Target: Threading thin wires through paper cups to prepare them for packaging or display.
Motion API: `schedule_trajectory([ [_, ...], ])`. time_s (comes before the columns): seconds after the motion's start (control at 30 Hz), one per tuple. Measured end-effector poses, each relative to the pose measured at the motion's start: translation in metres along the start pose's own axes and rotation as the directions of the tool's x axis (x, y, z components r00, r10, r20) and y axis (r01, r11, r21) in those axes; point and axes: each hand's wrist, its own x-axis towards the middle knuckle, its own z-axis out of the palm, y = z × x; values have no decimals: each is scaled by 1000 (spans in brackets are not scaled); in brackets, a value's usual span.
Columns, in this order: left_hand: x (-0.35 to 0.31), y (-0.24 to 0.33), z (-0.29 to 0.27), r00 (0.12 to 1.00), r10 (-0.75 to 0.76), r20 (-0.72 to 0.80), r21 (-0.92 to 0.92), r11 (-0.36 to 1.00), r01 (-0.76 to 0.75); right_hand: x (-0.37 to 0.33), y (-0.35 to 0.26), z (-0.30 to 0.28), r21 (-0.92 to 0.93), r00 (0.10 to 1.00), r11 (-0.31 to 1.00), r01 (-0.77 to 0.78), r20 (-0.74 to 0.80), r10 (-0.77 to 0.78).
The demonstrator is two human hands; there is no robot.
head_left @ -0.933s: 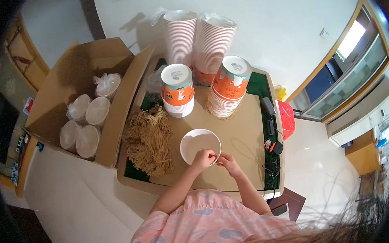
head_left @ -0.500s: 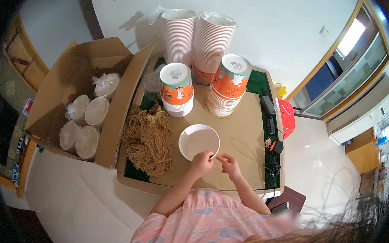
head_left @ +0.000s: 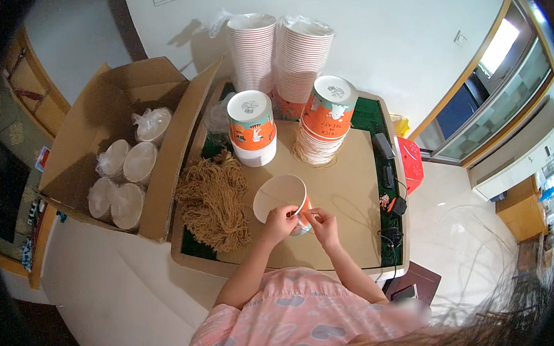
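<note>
A white-lined paper bucket [head_left: 277,195] with an orange printed outside tilts toward me at the table's front. My left hand [head_left: 282,222] is closed on its near rim. At the bucket's outer wall, my right hand [head_left: 322,226] pinches with thumb and finger; what lies between the tips is too small to make out. A thin strand crosses the bucket's mouth. Left of it lies a heap of tan cords [head_left: 212,199]. Behind stand an upside-down stack of printed buckets [head_left: 253,133] and another upside-down stack [head_left: 328,116] with thin cord loops hanging around its lower rims.
Two tall bucket stacks in clear plastic, a left stack [head_left: 254,54] and a right stack [head_left: 305,57], stand at the back. An open cardboard box [head_left: 177,147] holding bagged buckets is on the left. Black adapters and cables [head_left: 391,220] line the right edge. A red stool [head_left: 411,161] stands beyond.
The bucket has tipped so that its orange outer side shows toward my right hand. Both hands have shifted slightly up, and my right fingers have come against the bucket's wall.
</note>
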Motion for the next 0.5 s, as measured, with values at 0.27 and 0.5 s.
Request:
schedule_trajectory([
  [0.27,1,3,3,999,25,23,-45,999,-24,6,15,-7,123,990,992,-34,140,16],
  [0.5,0,8,1,996,15,90,-77,997,-8,7,13,-11,71,985,995,-65,166,52],
])
